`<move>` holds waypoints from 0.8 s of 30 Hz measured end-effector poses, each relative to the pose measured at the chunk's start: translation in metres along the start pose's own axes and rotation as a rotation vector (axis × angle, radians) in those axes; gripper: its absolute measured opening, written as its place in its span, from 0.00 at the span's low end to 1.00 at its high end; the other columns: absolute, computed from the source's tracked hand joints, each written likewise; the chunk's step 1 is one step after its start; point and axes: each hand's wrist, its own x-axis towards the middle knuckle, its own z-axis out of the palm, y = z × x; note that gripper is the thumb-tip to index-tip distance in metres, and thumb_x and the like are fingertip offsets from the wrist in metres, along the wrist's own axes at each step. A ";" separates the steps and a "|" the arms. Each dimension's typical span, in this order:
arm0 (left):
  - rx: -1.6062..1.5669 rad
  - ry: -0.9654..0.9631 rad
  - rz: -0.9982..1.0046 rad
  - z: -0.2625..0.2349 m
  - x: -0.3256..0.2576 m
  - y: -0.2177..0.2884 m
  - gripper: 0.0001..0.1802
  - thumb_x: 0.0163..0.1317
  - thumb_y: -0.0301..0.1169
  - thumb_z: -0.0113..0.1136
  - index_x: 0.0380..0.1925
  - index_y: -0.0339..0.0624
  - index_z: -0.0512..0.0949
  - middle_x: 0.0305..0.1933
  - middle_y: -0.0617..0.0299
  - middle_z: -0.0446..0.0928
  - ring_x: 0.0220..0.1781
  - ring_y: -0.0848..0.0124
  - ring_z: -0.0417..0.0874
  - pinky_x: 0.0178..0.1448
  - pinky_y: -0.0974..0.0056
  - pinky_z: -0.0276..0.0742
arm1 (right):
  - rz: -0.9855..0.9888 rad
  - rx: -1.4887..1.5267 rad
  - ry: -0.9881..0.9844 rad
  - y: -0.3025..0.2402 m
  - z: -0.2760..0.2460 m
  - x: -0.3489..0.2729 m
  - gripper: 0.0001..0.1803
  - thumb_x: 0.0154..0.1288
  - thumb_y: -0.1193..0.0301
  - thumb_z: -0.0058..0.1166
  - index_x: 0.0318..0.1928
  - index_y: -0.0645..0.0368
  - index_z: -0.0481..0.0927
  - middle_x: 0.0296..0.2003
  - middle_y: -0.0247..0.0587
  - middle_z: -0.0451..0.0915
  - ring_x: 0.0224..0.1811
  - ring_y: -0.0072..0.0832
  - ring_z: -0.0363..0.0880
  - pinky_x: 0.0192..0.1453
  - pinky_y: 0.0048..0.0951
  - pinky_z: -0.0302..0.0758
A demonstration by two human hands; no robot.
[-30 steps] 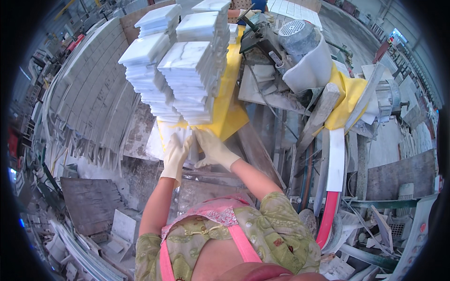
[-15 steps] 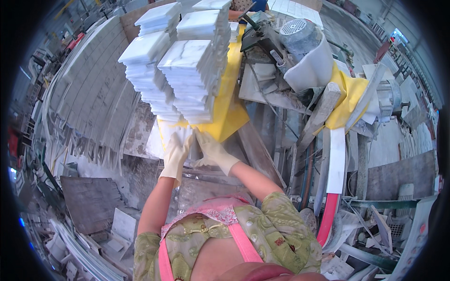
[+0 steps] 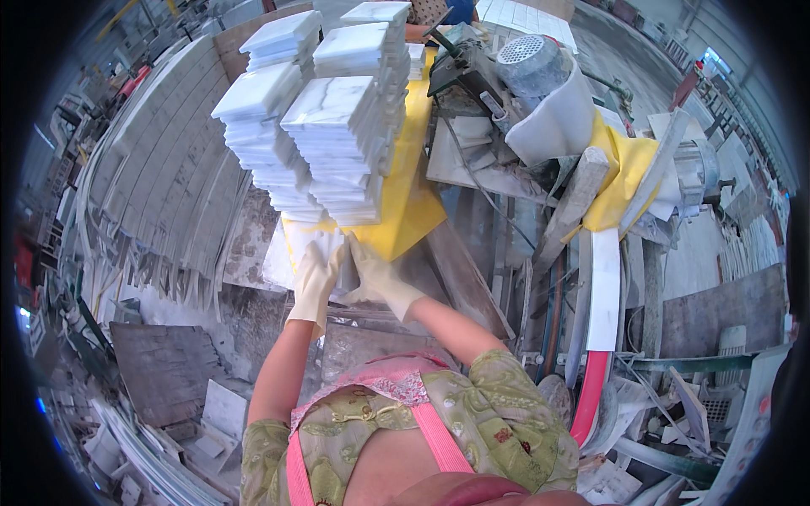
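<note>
Both my hands wear pale cream gloves and meet at the near end of a yellow sheet [image 3: 413,215]. My left hand [image 3: 315,282] has its fingers and thumb around the near part of a white tile [image 3: 325,242], whose lower part the glove hides. Close at its right, my right hand [image 3: 377,274] has its fingers pointing forward and its thumb apart, the fingertips by the tile's right side. Just beyond the hands rise tall stacks of white, grey-veined marble tiles [image 3: 333,105], their edges uneven.
Long grey slabs [image 3: 160,143] lean in a row at the left. On the right are a dusty motor [image 3: 531,63], a wooden beam [image 3: 582,181] and yellow cloth [image 3: 620,169]. Broken stone pieces [image 3: 224,409] lie low at the left. A co-worker's arm [image 3: 418,32] shows behind the stacks.
The view has shifted very slightly. My hands keep nearly the same place and pose, and the stacks stand as before.
</note>
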 end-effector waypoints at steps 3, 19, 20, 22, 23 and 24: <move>0.006 -0.008 0.013 0.001 0.001 0.000 0.40 0.68 0.60 0.55 0.57 0.28 0.71 0.52 0.30 0.80 0.57 0.37 0.81 0.60 0.45 0.75 | 0.029 -0.016 -0.001 -0.002 0.014 -0.001 0.81 0.41 0.47 0.79 0.79 0.73 0.33 0.77 0.65 0.52 0.79 0.52 0.54 0.82 0.39 0.56; 0.014 -0.010 -0.007 0.000 -0.001 0.001 0.37 0.70 0.58 0.54 0.56 0.30 0.72 0.55 0.29 0.78 0.59 0.35 0.78 0.61 0.42 0.72 | -0.167 -0.323 0.068 0.024 0.000 -0.001 0.75 0.34 0.37 0.76 0.73 0.77 0.57 0.74 0.65 0.60 0.82 0.53 0.49 0.84 0.51 0.42; 0.012 -0.002 0.000 0.000 -0.002 0.001 0.37 0.70 0.58 0.54 0.56 0.30 0.72 0.54 0.29 0.78 0.58 0.35 0.78 0.61 0.42 0.72 | -0.160 -0.325 0.053 0.024 0.001 0.000 0.75 0.34 0.38 0.76 0.73 0.77 0.57 0.75 0.66 0.59 0.82 0.53 0.49 0.84 0.51 0.42; 0.008 0.010 0.013 0.002 -0.002 0.000 0.37 0.70 0.58 0.55 0.56 0.30 0.72 0.54 0.29 0.78 0.58 0.35 0.78 0.61 0.42 0.72 | -0.159 -0.288 0.057 0.022 0.002 0.000 0.74 0.35 0.41 0.77 0.74 0.78 0.56 0.75 0.66 0.58 0.82 0.54 0.49 0.84 0.50 0.43; 0.005 0.016 0.022 0.003 -0.002 -0.001 0.37 0.69 0.58 0.55 0.56 0.30 0.72 0.54 0.29 0.78 0.58 0.35 0.78 0.60 0.42 0.73 | -0.165 -0.252 0.078 0.021 0.003 0.000 0.74 0.35 0.42 0.78 0.74 0.78 0.55 0.75 0.66 0.57 0.82 0.54 0.49 0.84 0.49 0.43; 0.016 0.031 0.030 0.004 -0.001 -0.002 0.37 0.69 0.59 0.55 0.55 0.31 0.72 0.54 0.29 0.78 0.58 0.35 0.78 0.60 0.42 0.73 | -0.175 -0.204 0.095 0.019 0.003 0.000 0.74 0.35 0.44 0.78 0.74 0.78 0.54 0.76 0.67 0.56 0.82 0.54 0.49 0.84 0.49 0.43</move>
